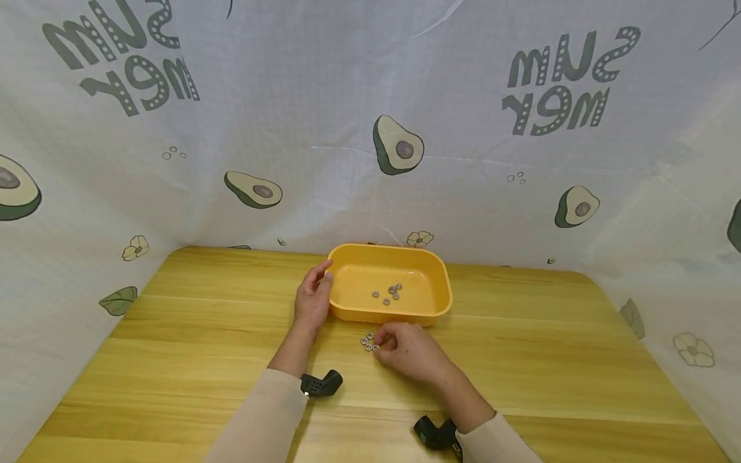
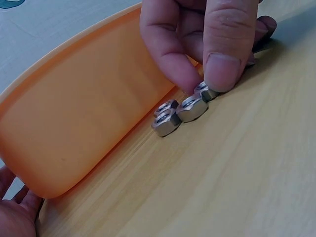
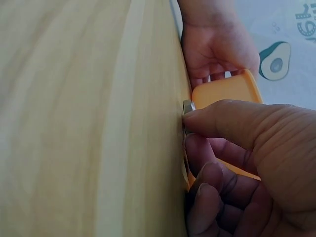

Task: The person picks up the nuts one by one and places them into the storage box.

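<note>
On the table, just in front of the yellow-orange plastic bin (image 1: 370, 316), lies a small cluster of steel hex nuts (image 1: 368, 341). My right hand (image 1: 412, 352) pinches the nut (image 2: 203, 92) at the cluster's right end between thumb and finger, low at the tabletop. Its other fingers curl in beside the bin's front wall. My left hand (image 1: 313, 301) rests against the bin's left end, thumb at the rim and fingers along the outside. Several more nuts (image 1: 392, 290) lie scattered on the bin's floor.
The bin stands near the back edge of the wooden table (image 1: 532, 360). Behind it hangs a white cloth (image 1: 324, 128) printed with avocados and lettering. A black wrist device (image 1: 321, 384) sits at the left wrist, another (image 1: 435, 433) at the right.
</note>
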The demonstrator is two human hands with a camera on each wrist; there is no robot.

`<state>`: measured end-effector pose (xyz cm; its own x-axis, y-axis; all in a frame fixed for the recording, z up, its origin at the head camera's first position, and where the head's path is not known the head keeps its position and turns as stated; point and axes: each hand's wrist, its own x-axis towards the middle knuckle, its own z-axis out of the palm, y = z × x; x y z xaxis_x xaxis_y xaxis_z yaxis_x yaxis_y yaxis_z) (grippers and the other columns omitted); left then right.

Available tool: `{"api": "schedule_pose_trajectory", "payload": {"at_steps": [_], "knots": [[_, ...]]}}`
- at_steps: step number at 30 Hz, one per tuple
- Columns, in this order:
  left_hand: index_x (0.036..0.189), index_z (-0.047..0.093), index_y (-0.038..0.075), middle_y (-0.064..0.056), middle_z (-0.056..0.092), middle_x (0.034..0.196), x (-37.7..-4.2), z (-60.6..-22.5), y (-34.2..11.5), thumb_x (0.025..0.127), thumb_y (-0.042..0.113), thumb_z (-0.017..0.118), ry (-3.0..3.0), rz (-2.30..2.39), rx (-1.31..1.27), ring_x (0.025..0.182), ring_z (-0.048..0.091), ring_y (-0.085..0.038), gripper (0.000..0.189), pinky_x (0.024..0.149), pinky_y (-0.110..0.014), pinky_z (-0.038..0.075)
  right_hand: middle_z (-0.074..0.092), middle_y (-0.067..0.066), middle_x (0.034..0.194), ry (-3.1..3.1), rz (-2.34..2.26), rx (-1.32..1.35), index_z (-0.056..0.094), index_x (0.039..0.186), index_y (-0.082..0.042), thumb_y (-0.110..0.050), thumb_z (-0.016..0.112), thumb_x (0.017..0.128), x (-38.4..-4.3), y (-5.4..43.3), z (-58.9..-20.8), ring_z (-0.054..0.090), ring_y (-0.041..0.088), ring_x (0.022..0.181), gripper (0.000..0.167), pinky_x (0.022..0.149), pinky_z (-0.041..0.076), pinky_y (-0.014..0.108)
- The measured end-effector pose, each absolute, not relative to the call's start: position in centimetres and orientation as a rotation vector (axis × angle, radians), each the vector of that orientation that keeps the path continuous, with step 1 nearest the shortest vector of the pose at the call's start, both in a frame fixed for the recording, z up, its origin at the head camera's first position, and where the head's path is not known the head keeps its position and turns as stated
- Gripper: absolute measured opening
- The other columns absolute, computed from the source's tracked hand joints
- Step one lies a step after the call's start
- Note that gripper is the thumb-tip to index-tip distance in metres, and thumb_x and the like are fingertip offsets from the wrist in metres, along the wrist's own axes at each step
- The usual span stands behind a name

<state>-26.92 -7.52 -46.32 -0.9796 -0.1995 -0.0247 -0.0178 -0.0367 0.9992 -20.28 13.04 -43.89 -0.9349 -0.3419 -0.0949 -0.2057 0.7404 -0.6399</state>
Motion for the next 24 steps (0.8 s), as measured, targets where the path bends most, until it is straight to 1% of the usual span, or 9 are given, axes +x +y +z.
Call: {"api": "schedule_pose_trajectory", "payload": {"at_steps": [15,24], "knots": [[0.142,0.060,0.020,-0.006,0.054,0.149,-26.9,-46.6,-7.5,0.107,0.025,0.050,-2.098,-2.143,0.227,0.130,0.054,-0.027,0.037,0.113,-0.046,0.047,0.060,-0.009,0.068,2.748,-0.893,-0.484,0.069,0.085,-0.020,-0.020,0.078,0.087,-20.1,13.1,-43.6,0.053,0.009,0.062,0.009,0.056,0.042,0.023],[0.142,0.060,0.020,-0.007,0.054,0.148,-27.0,-46.5,-7.5,0.107,0.025,0.051,-2.085,-2.149,0.225,0.131,0.054,-0.027,0.037,0.113,-0.047,0.046,0.059,-0.008,0.069,2.805,-0.924,-0.507,0.069,0.085,-0.018,-0.017,0.076,0.084,-20.0,13.3,-42.6,0.054,0.008,0.063,0.007,0.057,0.044,0.022]]}}
